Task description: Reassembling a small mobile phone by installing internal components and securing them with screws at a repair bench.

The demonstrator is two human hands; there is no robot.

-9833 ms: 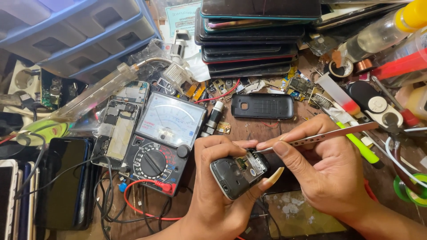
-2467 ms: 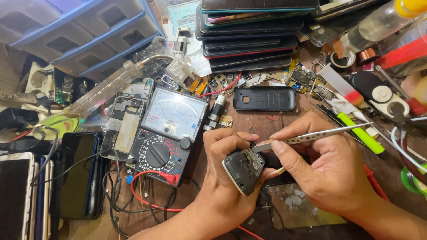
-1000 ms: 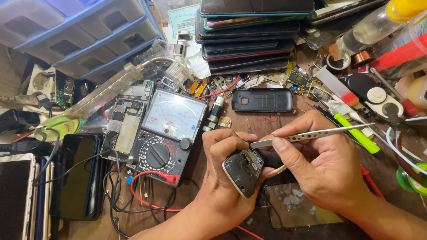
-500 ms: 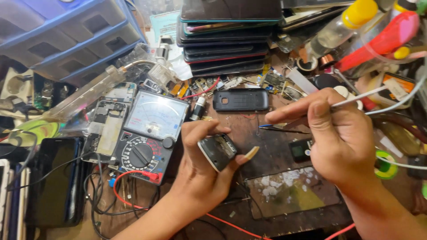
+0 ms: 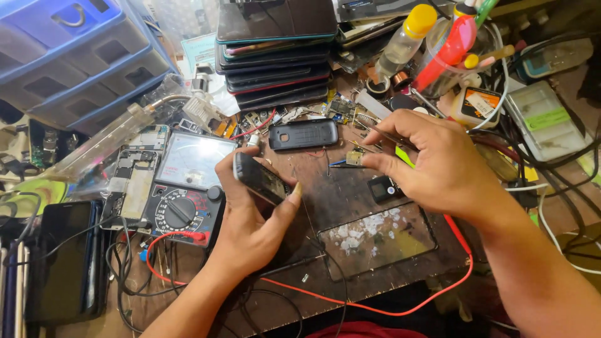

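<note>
My left hand (image 5: 253, 228) grips a small opened dark phone (image 5: 258, 178), tilted, above the wooden bench beside an analog multimeter (image 5: 184, 188). My right hand (image 5: 438, 169) holds thin metal tweezers (image 5: 387, 136) pinched between thumb and fingers. Its tips point at a small metal part (image 5: 355, 158) lying on the bench. A small black square piece (image 5: 380, 188) lies just under that hand. A black phone back cover (image 5: 303, 134) rests farther back.
A stack of phones (image 5: 275, 56) stands at the back, blue plastic drawers (image 5: 69, 56) at back left. Bottles and tools (image 5: 438, 44) crowd the back right. A cracked glass panel (image 5: 375, 238), red wire (image 5: 375, 307) and dark phones (image 5: 62, 263) lie near the front.
My right hand took the tweezers off the phone and swung right toward the small parts on the bench. My left hand tilted the phone and shifted left.
</note>
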